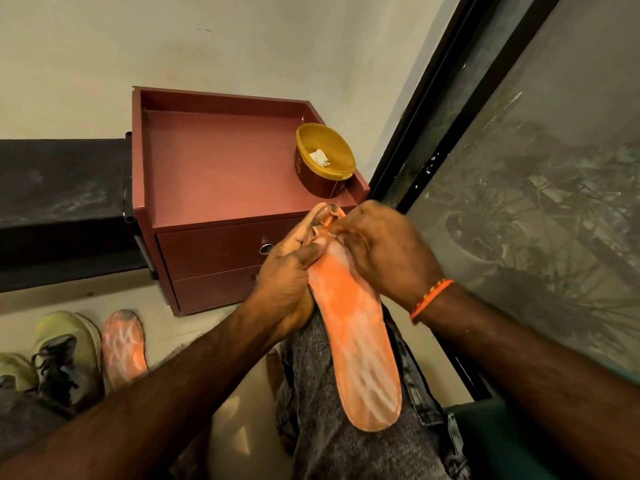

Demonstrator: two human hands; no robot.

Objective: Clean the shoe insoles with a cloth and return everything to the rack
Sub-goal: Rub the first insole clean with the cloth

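Now both hands (287,271) on insole (356,341)

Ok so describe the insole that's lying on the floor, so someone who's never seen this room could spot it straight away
Start at the maroon drawer cabinet against the wall and look down to the floor at its lower left. There, right of the olive-green sneaker, lies the loose orange insole. Unlike the brighter orange insole held in the hands, it is untouched, flat on the floor and grey-smudged at the toe.

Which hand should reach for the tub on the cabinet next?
Probably the right hand: the tub sits just above it on the cabinet's right side, while the left hand grips the insole.
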